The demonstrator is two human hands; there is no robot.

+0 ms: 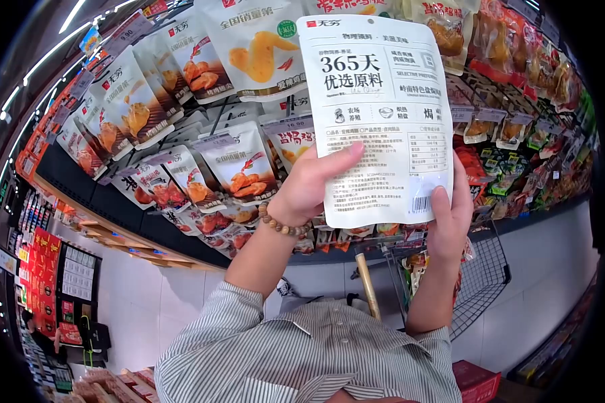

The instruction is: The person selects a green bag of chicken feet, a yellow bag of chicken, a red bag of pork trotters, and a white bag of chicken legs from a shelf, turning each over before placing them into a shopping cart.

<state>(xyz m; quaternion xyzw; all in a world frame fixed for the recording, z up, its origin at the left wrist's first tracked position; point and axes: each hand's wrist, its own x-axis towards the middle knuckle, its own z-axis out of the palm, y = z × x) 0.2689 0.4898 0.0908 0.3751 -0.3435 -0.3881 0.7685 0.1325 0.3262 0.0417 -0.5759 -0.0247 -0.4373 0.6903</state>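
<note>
A large white snack pouch (376,101) is held up in front of me, its printed back with dense text, a nutrition table and a barcode facing me. My left hand (316,178) grips its lower left edge, thumb lying across the text, with a beaded bracelet on the wrist. At the lower right corner my right hand (450,218) holds the pouch, thumb beside the barcode and fingers behind it. Both hands' other fingers are mostly hidden behind the pouch.
Shelves of hanging snack pouches (242,168) curve around ahead, with price tags (212,143). A wire shopping cart (477,275) with packages and a tan handle (368,285) stands at lower right. A red display (42,282) and a person (40,336) are at far left.
</note>
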